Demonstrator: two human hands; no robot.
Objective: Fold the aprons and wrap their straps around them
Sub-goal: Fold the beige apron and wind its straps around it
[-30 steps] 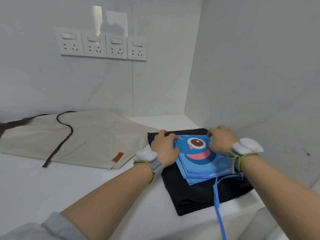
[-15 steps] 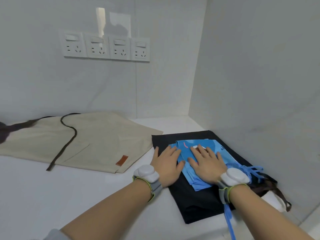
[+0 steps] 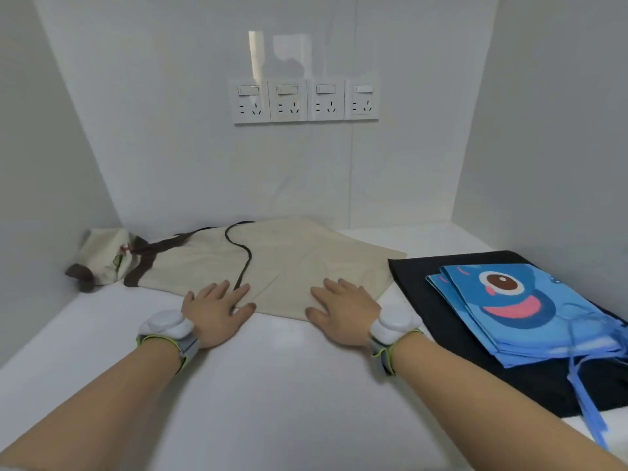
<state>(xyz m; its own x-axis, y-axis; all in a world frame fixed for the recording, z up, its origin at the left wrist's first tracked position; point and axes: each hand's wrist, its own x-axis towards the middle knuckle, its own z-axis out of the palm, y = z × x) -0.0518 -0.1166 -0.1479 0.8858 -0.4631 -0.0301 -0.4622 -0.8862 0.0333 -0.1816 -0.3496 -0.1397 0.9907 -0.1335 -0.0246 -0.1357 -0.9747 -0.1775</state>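
Beige canvas apron with dark brown straps (image 3: pixel 272 266): long axis left-right across mid-frame, directly beyond both hands. Left hand (image 3: pixel 214 312) and right hand (image 3: pixel 343 312): flat, fingers straight, resting on its near edge, equally close.

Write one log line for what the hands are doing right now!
left hand: flat on beige apron | right hand: flat on same apron | blue apron: folded, on black apron

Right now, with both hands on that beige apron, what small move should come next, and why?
Probably grip the near edge and fold it away: the left hand and right hand lie flat on the beige apron, which is spread out, its dark strap loose on top.
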